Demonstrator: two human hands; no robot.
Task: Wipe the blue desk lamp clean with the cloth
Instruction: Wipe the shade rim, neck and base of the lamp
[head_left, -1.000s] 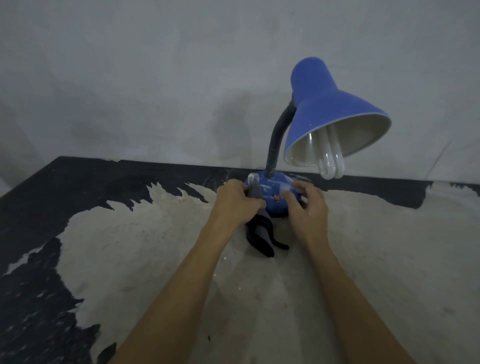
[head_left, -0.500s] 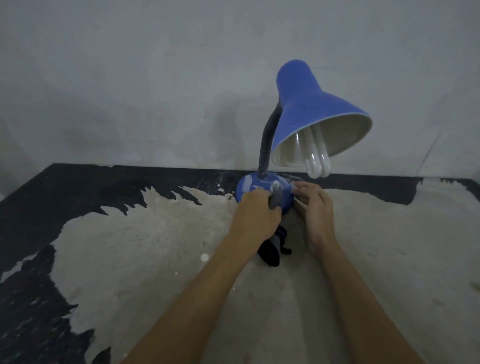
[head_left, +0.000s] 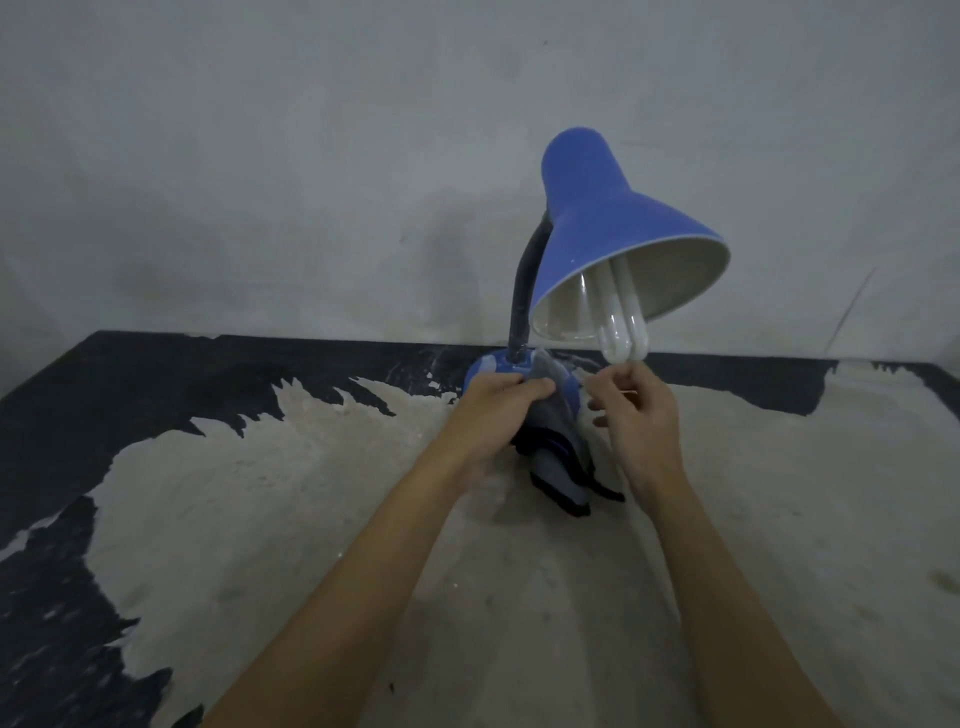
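The left hand (head_left: 493, 410) grips the cloth (head_left: 553, 415) and presses it on the lamp's base (head_left: 480, 370), just beyond its knuckles; the cloth's dark tail hangs to the table (head_left: 260, 493) beside the wrist. The right hand (head_left: 641, 415) hovers off the base with fingers loosely curled, holding nothing, the bulb (head_left: 623, 327) just above its fingertips.

One blue desk lamp (head_left: 613, 234) stands here, with one white bulb (head_left: 621, 332) of looped tubes under its shade. One grey-and-dark cloth (head_left: 558, 457). Two hands: a left hand (head_left: 493, 415), a right hand (head_left: 641, 415). One worn surface (head_left: 260, 493).
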